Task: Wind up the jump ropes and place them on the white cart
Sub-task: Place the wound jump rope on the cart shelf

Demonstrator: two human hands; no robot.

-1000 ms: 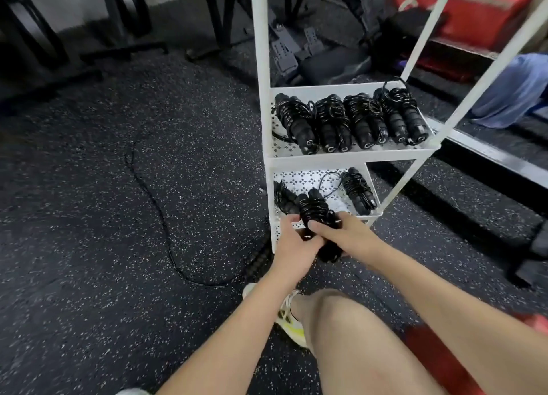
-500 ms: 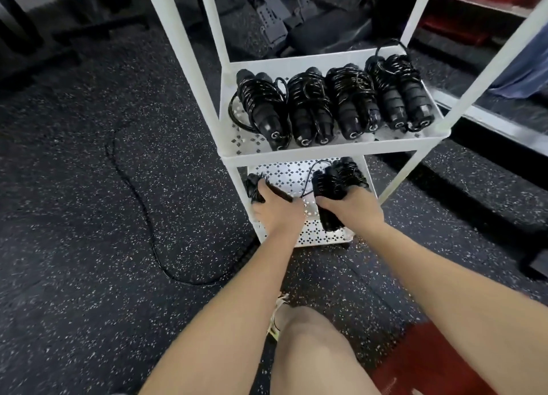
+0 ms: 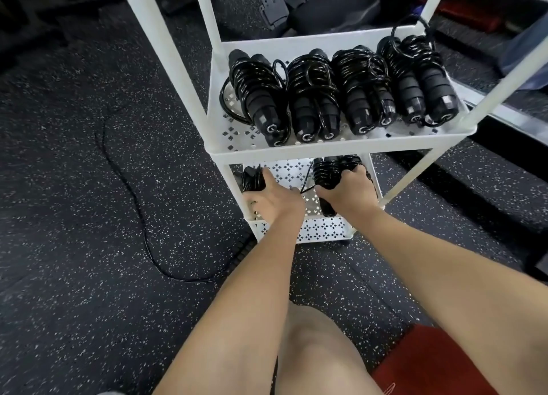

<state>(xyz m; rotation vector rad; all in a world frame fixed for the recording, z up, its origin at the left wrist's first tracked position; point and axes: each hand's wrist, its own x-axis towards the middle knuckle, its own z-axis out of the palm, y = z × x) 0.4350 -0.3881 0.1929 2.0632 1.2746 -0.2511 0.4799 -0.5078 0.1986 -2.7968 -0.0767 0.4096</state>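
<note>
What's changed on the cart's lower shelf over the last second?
Both hands carried the wound black jump rope bundle from the shelf's front edge onto the white perforated lower shelf. The right hand still grips it; the left hand let go and now rests by another black bundle. Four upper-shelf bundles and the loose black rope on the floor stayed put.

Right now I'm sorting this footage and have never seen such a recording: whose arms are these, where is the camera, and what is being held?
No machine here: a person wears one camera on the head, looking down at their own bare arms. The white cart carries four wound jump ropes on its upper shelf. On the lower shelf, the right hand grips a wound rope bundle, while the left hand rests beside another bundle. One unwound rope lies on the speckled floor.
</note>
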